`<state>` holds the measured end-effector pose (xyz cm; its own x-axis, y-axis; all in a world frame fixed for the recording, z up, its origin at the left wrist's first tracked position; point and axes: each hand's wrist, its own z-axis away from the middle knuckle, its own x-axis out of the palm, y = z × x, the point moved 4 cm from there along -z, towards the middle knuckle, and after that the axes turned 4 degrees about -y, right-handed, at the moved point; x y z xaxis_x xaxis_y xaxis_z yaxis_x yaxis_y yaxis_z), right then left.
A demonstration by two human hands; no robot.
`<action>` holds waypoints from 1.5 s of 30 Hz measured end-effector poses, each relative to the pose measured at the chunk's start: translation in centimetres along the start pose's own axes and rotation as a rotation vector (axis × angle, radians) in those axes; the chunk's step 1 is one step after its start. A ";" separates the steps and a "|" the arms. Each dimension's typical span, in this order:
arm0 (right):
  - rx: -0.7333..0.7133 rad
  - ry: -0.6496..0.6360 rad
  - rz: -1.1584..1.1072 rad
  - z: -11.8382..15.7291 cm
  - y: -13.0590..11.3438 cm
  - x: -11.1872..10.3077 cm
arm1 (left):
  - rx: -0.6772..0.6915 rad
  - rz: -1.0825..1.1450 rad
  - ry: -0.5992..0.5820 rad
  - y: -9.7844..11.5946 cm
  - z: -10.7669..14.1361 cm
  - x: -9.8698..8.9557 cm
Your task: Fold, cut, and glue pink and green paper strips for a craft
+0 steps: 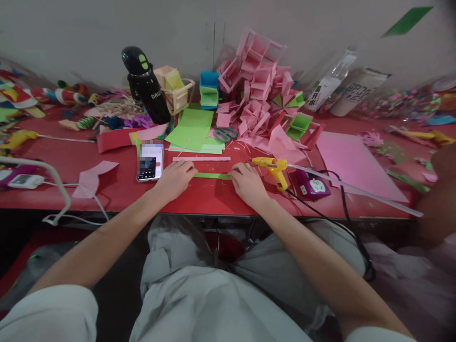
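A narrow green paper strip (213, 175) lies level along the front of the red table, between my two hands. My left hand (179, 176) has its fingers closed on the strip's left end, and my right hand (247, 182) has the right end in its fingers. Just beyond them a pink paper strip (202, 159) runs parallel. To the right of my right hand rests a yellow glue gun (272, 168) with a long clear glue stick in its back. A phone (149, 160) with a lit screen lies beside my left hand.
Behind stand a pile of pink paper boxes (258, 71), a black bottle (147, 88), green sheets (192, 128) and scissors (225, 135). At right are a purple power socket (313, 185) with cables, a large pink sheet (359, 164) and another person's arm (440, 190).
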<state>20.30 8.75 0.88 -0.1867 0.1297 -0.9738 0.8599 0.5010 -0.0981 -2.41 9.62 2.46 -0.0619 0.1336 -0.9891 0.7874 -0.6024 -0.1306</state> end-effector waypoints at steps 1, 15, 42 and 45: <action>-0.015 -0.001 -0.016 0.0 -0.1 0.0 | -0.018 0.001 -0.022 0.3 0.2 0.0; 0.038 -0.021 -0.156 1.1 -2.5 -0.4 | -0.313 0.108 0.034 5.4 3.5 0.2; -0.044 -0.080 -0.313 0.9 -2.5 -1.1 | -0.032 0.150 0.046 1.2 2.1 -0.3; -0.081 -0.069 -0.297 0.7 -2.9 -0.9 | 0.007 0.094 0.001 1.6 1.9 -0.8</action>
<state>18.28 6.59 1.92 -0.3889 -0.0894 -0.9169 0.7317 0.5748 -0.3664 -2.23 7.03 2.90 0.0122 0.0770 -0.9970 0.7852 -0.6181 -0.0381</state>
